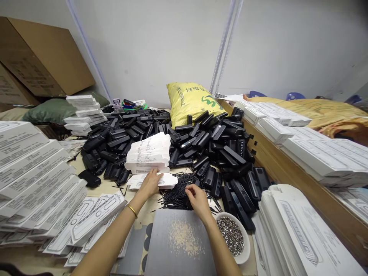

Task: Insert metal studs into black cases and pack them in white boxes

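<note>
My left hand [151, 183], a gold bangle on its wrist, has its fingers closed at the edge of a flat white carton [168, 181] in a small pile. Behind it leans a stack of unfolded white cartons [148, 151]. My right hand [198, 199] is over the right side of a heap of thin black sticks [176, 191], fingers bent together; whatever they hold is hidden. Below both hands lies a grey board [161, 245] with small beige pieces [185, 237] scattered on it. Beside my right forearm stands a white bowl [246, 251] of small shiny metal parts [230, 235].
Black plastic cases [209, 142] heap across the table's back. Stacked white boxes [34, 184] crowd the left, and flat cartons [304, 230] stand at right. A wooden ledge [276, 168] bears more boxes. Behind are a yellow sack [186, 101] and a cardboard carton [51, 53].
</note>
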The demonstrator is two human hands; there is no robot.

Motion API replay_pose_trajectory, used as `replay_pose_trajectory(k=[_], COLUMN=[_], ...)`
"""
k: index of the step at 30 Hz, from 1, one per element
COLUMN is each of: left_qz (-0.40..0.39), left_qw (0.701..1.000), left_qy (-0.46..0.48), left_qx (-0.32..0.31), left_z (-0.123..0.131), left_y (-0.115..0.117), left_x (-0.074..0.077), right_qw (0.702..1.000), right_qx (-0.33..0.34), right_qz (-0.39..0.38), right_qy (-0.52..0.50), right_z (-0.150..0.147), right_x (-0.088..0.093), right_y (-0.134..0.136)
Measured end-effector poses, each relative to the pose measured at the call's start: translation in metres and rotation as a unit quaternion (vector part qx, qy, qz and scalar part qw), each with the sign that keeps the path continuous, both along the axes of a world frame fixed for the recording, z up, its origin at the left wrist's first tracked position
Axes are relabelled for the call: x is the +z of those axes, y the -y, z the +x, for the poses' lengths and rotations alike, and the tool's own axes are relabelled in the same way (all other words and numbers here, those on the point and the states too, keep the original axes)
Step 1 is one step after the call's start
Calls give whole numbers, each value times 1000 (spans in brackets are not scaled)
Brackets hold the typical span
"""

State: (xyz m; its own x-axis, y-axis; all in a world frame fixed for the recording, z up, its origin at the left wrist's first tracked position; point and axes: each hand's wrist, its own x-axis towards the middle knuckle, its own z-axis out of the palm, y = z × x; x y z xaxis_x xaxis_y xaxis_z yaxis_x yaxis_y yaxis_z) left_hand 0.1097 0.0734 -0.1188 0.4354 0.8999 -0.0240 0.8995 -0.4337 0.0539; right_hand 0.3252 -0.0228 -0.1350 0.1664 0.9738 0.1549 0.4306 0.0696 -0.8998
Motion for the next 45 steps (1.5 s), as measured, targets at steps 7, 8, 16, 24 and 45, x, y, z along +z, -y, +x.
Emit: replay_pose_trajectory(k=[7,8,16,24,45], left_qz=[36,23,20,-5,26], left_qw=[997,997,994,995,997], left_qy=[-9,-16,-69,-87,-32], left_qx=[71,75,77,50,62], left_z=[-5,-5,0,-1,-26], left_y=[-46,-54,-27,17,-77], left_x=[29,33,34,3,33], right_qw=[1000,1000,998,986,986], right_qx=[-5,-6,18,82,84], right_qz=[5,5,0,-13,-19], right_qy=[-1,-2,61,144,142], right_z=[2,3,-8,-40,-33], right_x=[4,4,5,19,20], right_y=[3,4,4,-6,-18])
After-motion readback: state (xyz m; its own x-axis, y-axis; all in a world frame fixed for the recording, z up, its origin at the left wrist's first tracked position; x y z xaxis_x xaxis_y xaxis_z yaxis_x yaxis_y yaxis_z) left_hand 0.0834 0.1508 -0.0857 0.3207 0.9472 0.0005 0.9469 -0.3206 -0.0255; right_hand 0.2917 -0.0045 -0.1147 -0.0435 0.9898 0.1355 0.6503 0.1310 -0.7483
